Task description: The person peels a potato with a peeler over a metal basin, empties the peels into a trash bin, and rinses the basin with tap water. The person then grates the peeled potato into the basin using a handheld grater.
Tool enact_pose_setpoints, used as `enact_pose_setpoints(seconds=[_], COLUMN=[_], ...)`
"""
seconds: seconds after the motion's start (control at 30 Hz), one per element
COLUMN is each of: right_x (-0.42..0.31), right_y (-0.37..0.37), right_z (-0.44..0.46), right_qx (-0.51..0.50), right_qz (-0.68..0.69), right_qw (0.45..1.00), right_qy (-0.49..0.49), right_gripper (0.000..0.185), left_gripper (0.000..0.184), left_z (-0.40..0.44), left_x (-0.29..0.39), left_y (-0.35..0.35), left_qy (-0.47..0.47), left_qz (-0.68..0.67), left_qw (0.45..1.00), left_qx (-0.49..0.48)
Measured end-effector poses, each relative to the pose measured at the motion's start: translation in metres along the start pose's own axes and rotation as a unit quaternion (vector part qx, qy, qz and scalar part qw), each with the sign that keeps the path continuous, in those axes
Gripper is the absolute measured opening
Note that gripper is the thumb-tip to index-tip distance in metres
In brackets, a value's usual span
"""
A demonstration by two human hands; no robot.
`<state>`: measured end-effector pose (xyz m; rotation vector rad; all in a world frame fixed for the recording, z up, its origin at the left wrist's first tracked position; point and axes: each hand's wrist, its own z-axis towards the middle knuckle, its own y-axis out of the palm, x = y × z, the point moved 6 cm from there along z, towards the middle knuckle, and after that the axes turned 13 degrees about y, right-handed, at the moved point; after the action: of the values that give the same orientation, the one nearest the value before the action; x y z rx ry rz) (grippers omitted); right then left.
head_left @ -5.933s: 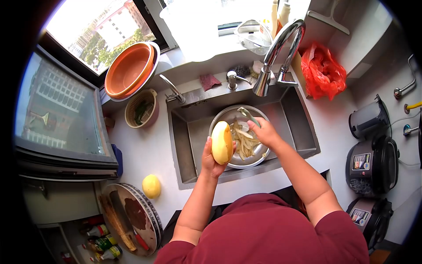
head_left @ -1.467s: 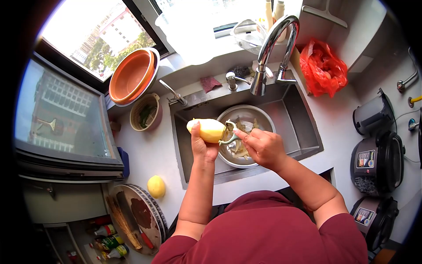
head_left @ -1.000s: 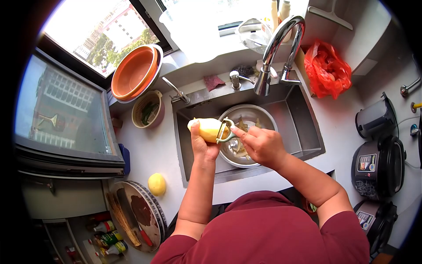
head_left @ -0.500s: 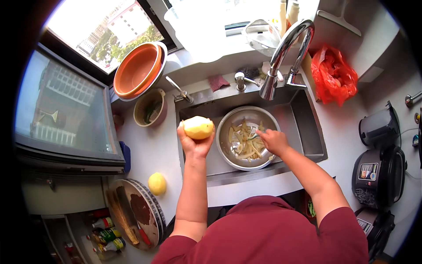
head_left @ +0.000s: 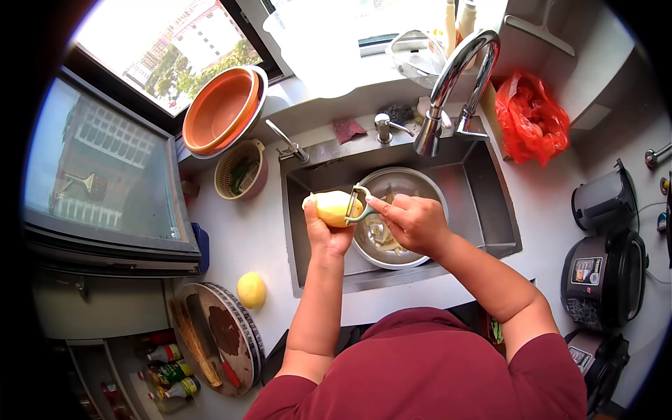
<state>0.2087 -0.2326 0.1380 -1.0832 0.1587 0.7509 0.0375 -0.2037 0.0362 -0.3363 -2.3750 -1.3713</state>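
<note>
The big yellow potato (head_left: 329,208) is near the middle of the picture, held up over the left part of the sink (head_left: 481,203). Its long way runs from side to side, with one end pointing at the right hand (head_left: 418,222). The green peeler (head_left: 368,208) sits across that end, and its blade looks like it touches the potato. The left hand (head_left: 327,234) is closest: it is curled around the potato from below, thumb near the left end. The fingers underneath are hard to see. The right hand is closed around the peeler's handle, with one digit stretched toward its head. Below the right hand, a round metal bowl (head_left: 439,196) holds peels (head_left: 387,240). Another peeled potato (head_left: 251,290) sits at the lower left, on the white counter (head_left: 231,245).
</note>
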Motion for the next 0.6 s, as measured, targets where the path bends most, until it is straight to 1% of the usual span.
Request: enact_pose_setpoints(seconds=[0.03, 0.23, 0.3, 0.33, 0.43, 0.47, 0.5, 0.57, 0.6], right_x=[0.000, 0.001, 0.011, 0.021, 0.067, 0.084, 0.101, 0.123, 0.129], right_y=[-0.001, -0.005, -0.001, 0.004, 0.044, 0.055, 0.064, 0.080, 0.087], right_z=[0.000, -0.004, -0.007, -0.010, -0.040, -0.050, -0.059, -0.068, -0.072], right_qx=[-0.001, -0.012, -0.019, -0.035, -0.126, -0.128, -0.133, -0.134, -0.127], right_qz=[-0.002, -0.026, -0.037, -0.032, -0.098, -0.111, -0.126, -0.148, -0.153], right_qw=[1.000, 0.999, 0.998, 0.998, 0.986, 0.985, 0.983, 0.976, 0.974], right_qy=[-0.002, -0.030, -0.051, -0.047, -0.042, -0.003, 0.032, 0.086, 0.109], right_gripper=[0.045, 0.045, 0.045, 0.041, 0.037, 0.037, 0.036, 0.037, 0.037], left_gripper=[0.032, 0.034, 0.035, 0.035, 0.038, 0.040, 0.042, 0.044, 0.046], left_z=[0.001, -0.007, 0.001, 0.001, -0.008, 0.002, 0.002, 0.001, -0.006], left_x=[0.000, -0.004, -0.006, -0.006, 0.001, 0.010, 0.019, 0.027, 0.027], left_y=[0.001, 0.008, -0.004, -0.007, -0.004, -0.004, 0.007, 0.023, 0.034], left_qy=[0.000, -0.042, -0.020, -0.010, -0.036, -0.010, -0.015, -0.025, -0.048], left_qz=[-0.003, -0.038, -0.018, -0.009, -0.075, -0.062, -0.074, -0.074, -0.091], left_qw=[1.000, 0.998, 1.000, 1.000, 0.994, 0.998, 0.996, 0.991, 0.983], left_qx=[-0.014, -0.001, 0.013, 0.022, 0.077, -0.003, -0.049, -0.108, -0.150])
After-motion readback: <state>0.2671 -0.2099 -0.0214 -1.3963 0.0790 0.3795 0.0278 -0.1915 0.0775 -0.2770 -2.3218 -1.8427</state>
